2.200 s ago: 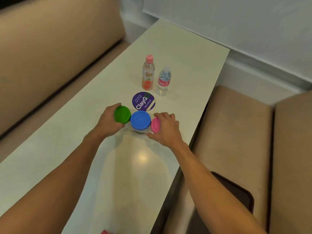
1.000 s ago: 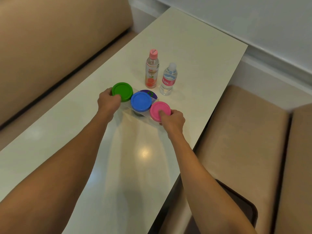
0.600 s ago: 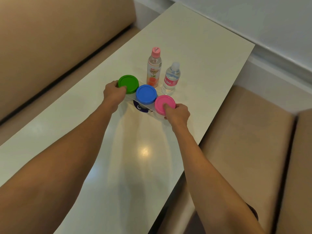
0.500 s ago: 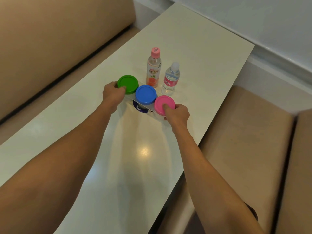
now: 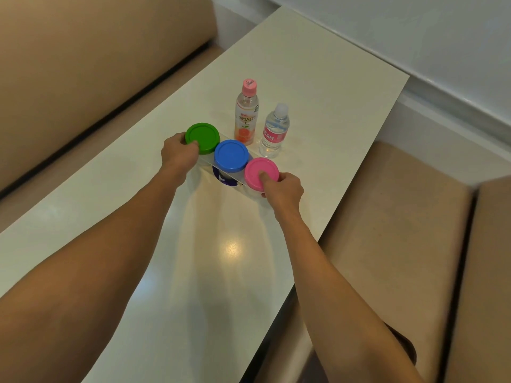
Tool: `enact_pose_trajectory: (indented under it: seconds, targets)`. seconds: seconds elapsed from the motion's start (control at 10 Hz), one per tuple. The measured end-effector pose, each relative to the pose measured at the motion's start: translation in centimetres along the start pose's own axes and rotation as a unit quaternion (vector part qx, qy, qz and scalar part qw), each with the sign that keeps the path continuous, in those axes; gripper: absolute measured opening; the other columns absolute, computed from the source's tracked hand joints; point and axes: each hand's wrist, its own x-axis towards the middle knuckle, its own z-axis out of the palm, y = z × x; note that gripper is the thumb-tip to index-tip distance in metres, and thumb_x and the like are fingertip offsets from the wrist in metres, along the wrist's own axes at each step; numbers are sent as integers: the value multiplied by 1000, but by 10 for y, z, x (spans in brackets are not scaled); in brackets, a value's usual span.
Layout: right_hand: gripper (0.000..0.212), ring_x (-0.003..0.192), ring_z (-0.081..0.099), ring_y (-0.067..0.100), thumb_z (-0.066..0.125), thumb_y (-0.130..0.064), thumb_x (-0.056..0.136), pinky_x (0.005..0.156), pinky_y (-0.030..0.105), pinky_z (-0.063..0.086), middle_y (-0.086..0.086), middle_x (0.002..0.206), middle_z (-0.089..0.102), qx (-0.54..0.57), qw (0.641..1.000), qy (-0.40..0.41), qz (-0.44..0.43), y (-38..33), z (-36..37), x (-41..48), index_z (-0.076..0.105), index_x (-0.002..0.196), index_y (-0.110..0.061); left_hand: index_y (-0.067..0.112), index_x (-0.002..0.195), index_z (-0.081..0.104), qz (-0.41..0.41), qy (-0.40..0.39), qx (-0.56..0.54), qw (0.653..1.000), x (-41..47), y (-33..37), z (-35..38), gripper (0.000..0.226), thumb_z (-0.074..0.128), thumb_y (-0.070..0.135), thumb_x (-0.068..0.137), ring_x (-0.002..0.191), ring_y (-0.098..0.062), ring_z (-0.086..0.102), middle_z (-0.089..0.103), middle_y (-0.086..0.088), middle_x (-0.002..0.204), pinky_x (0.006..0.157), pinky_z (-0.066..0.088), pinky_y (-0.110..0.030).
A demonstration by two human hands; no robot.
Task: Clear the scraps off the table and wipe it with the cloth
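Note:
A clear pack of clay tubs stands on the pale table [image 5: 210, 286], with a green lid [image 5: 203, 137], a blue lid [image 5: 231, 155] and a pink lid [image 5: 261, 173] in a row. My left hand [image 5: 178, 156] grips the green-lidded end. My right hand [image 5: 282, 189] grips the pink-lidded end, with its thumb on the pink lid. A dark blue label shows under the blue tub. No cloth is in view.
Just behind the tubs stand a pink-capped drink bottle [image 5: 247, 117] and a small water bottle [image 5: 274, 132]. Beige bench seats run along both long sides of the table. A dark tray corner [image 5: 406, 346] lies on the right seat.
Both hands have carried the tub pack away from me, up to just in front of the two bottles. The round dark blue label is now mostly hidden beneath it.

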Motion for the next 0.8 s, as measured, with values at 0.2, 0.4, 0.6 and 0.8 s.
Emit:
enact_pose_trajectory:
  seconds: [0.2,0.4,0.6,0.8]
  targets:
    - [50,96,74,26,81,-37,88,89,44,63,6,115,72,4,1000,3,2,0,3,0,67,127,-9,14,134,66,0,-5,8,1000,2,1,-3,33,61,17,101,114,-28,66,67,-3,117,104,55,-45]
    - [54,103,68,22,78,-38,90,87,35,58,5,124,68,-1,1000,-9,1,-1,0,-1,62,133,-9,15,137,63,-12,-17,15,1000,0,6,-5,37,61,21,101,116,-31,65,66,-4,120,104,55,-46]
    - [63,123,58,26,72,-48,92,96,39,55,6,137,58,7,1000,-17,17,1,-1,-10,53,142,-16,12,140,57,-58,-26,25,998,-14,4,-13,44,53,40,107,120,-29,58,60,-7,126,108,52,-49]
    - [62,132,52,29,64,-53,95,108,49,49,7,143,55,0,1000,-7,25,12,-10,-34,50,144,-18,9,138,58,-58,-47,42,996,-41,-9,-30,44,52,40,108,106,-26,60,63,-8,126,103,55,-47]
